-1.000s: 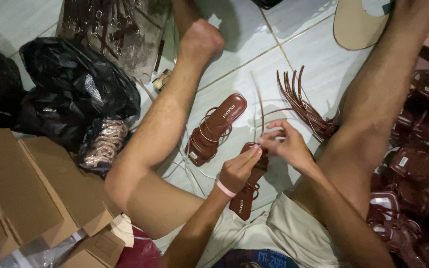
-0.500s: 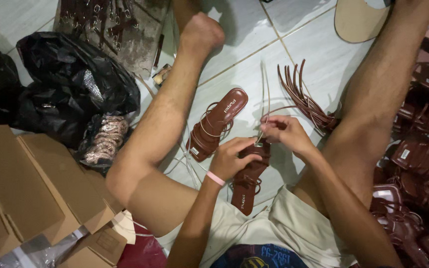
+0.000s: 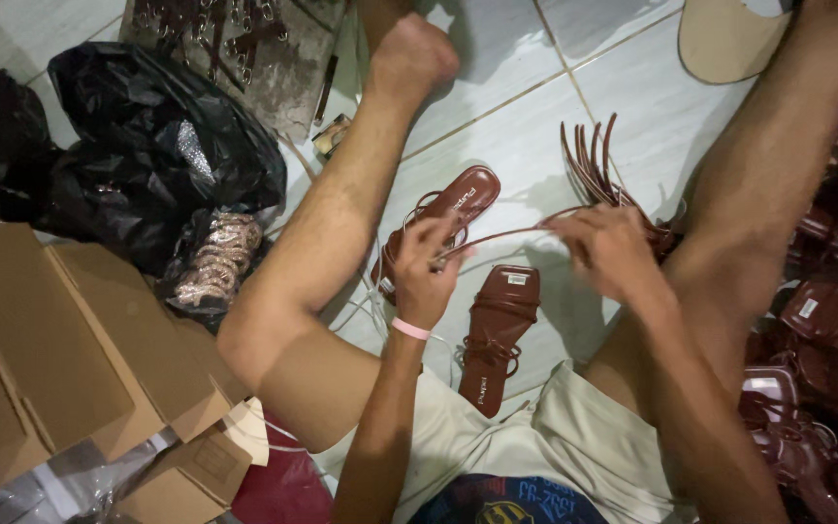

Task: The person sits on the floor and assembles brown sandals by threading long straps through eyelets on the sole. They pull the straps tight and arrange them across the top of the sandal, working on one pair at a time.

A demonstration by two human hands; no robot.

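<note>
Strap (image 3: 506,233) taut between both hands (image 3: 429,267)

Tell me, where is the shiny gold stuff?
In the head view, the glittery gold straps lie at the left on the floor, spilling from the black plastic bag, beside the cardboard boxes.

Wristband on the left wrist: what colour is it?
Pink. The wristband sits just below the left hand, clearest in the head view.

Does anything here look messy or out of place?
Mostly clutter. A black bag lies open on the floor with glittery straps spilling out. Both hands, left and right, stretch a thin brown strap above one sandal. Nothing looks damaged.
</note>
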